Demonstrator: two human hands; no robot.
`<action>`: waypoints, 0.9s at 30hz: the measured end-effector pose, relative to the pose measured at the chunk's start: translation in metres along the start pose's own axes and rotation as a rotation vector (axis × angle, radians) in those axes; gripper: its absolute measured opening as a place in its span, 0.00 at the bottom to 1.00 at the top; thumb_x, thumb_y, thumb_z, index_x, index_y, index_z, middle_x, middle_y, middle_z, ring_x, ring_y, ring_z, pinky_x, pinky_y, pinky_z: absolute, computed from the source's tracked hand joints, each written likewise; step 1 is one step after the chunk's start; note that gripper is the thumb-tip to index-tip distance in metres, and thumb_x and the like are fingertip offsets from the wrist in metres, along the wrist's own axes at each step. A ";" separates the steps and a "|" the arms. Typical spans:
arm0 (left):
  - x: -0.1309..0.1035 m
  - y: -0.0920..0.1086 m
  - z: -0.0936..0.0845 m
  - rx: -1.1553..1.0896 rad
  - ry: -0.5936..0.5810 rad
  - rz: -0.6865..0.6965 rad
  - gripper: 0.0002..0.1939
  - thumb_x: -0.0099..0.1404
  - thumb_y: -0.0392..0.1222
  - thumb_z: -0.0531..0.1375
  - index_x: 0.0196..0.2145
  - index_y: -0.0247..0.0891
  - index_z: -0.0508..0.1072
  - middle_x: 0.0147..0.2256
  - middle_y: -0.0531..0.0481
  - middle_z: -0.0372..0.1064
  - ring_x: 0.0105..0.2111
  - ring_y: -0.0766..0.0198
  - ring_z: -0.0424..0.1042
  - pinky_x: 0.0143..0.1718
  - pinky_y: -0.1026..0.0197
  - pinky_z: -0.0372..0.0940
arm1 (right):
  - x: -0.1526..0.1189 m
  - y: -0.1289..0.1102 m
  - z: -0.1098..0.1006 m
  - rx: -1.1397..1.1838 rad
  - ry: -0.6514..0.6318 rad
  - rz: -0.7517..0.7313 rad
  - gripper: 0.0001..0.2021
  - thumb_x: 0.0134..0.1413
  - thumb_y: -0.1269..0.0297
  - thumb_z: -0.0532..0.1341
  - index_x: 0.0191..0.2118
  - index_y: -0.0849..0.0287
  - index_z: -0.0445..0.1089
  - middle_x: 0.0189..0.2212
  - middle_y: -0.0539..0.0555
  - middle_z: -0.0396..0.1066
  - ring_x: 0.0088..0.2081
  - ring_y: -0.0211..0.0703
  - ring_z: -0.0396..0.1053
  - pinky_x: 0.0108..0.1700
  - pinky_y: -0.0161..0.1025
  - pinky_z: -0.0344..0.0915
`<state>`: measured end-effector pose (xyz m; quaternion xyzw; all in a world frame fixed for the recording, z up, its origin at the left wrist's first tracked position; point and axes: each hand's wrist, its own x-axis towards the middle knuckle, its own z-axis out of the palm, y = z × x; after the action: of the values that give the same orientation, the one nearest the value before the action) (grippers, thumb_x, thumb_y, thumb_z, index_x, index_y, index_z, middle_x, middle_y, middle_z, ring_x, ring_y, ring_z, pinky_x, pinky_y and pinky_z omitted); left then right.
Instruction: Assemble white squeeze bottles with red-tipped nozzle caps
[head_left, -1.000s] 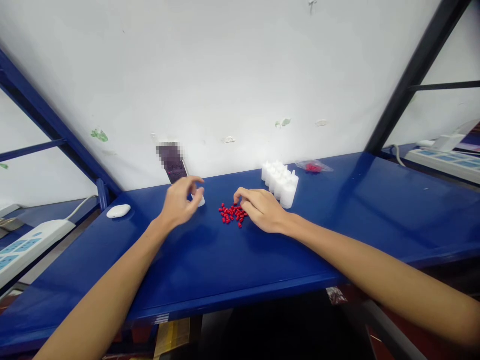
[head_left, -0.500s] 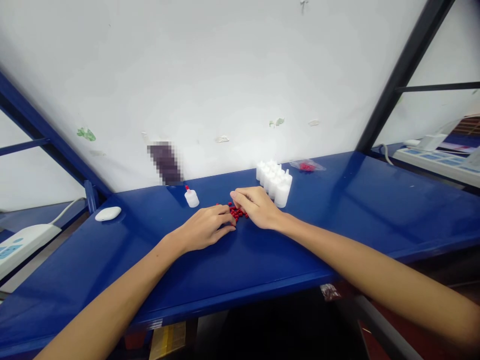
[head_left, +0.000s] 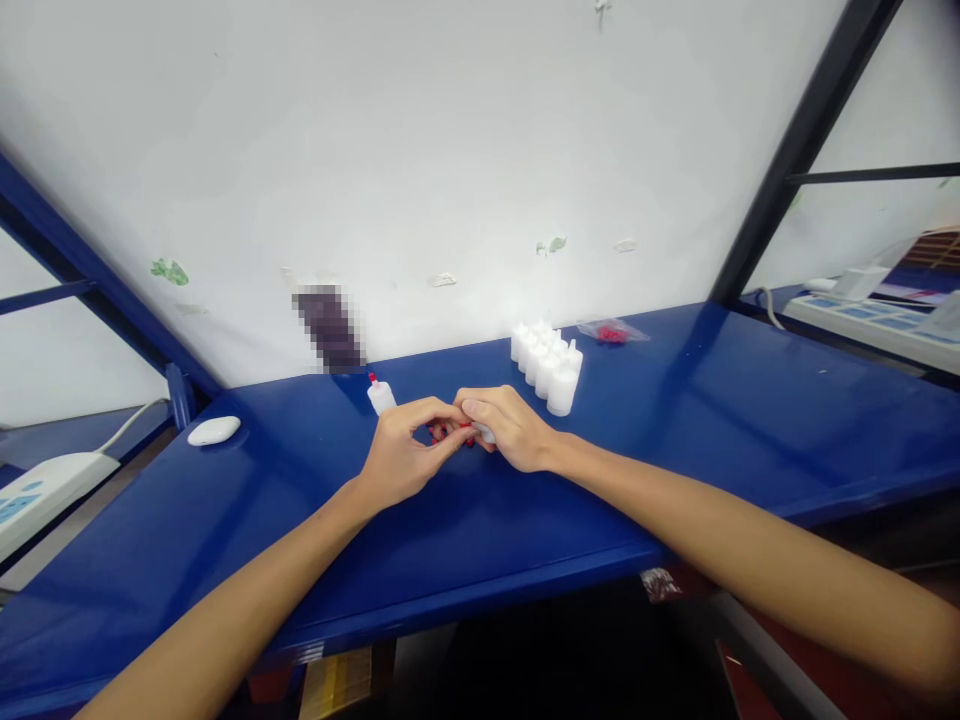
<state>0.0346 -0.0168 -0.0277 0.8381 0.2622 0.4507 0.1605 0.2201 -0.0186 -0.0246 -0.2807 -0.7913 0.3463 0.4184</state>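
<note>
Left hand (head_left: 401,452): the thumb and the forefinger come together at their tips, pinching a small red cap (head_left: 466,424) – the fingers hide most of it.
Right hand (head_left: 516,428): it is curled and grips a white bottle (head_left: 487,434), of which only a part can be seen.
Meeting place: the fingertips of both hands are close together above the table (head_left: 480,550), with the gripped bottle and the pinched cap between them.
Loose red caps (head_left: 436,434): they lie on the table under the hands; some are seen through the ring of the left fingers, others are covered.
Capped bottle (head_left: 381,396): it is white with a red tip, and stands just behind the left hand, which hides its lower part.
Bottle group (head_left: 561,388): several white bottles stand upright, close to one another, behind the right hand and to its right.
Clear bag (head_left: 613,333): it lies near the wall, beyond the group – red pieces are inside.
White oval object (head_left: 214,431): it rests at the table's left side, well apart from the hands.
</note>
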 end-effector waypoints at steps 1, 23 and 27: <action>0.000 0.000 0.000 0.003 -0.003 0.011 0.03 0.63 0.37 0.66 0.34 0.36 0.76 0.27 0.52 0.73 0.25 0.69 0.68 0.28 0.65 0.64 | 0.000 -0.001 0.000 -0.014 -0.011 -0.017 0.18 0.66 0.59 0.47 0.28 0.59 0.64 0.20 0.47 0.62 0.24 0.36 0.60 0.30 0.35 0.56; 0.000 0.000 -0.003 0.202 -0.121 0.226 0.08 0.68 0.31 0.57 0.43 0.40 0.72 0.34 0.52 0.62 0.31 0.68 0.63 0.32 0.65 0.61 | -0.001 -0.003 0.006 -0.087 0.033 -0.044 0.08 0.53 0.71 0.55 0.41 0.56 0.62 0.19 0.41 0.59 0.20 0.33 0.54 0.26 0.33 0.52; 0.003 -0.015 -0.017 0.225 0.011 0.147 0.02 0.70 0.36 0.55 0.38 0.39 0.68 0.30 0.54 0.63 0.27 0.68 0.61 0.30 0.64 0.59 | 0.000 0.000 0.003 -0.108 0.044 -0.028 0.12 0.63 0.60 0.54 0.50 0.57 0.61 0.22 0.43 0.64 0.23 0.36 0.60 0.30 0.35 0.55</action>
<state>0.0170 -0.0025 -0.0238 0.8653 0.2498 0.4335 0.0308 0.2171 -0.0200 -0.0257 -0.2992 -0.8032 0.2909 0.4250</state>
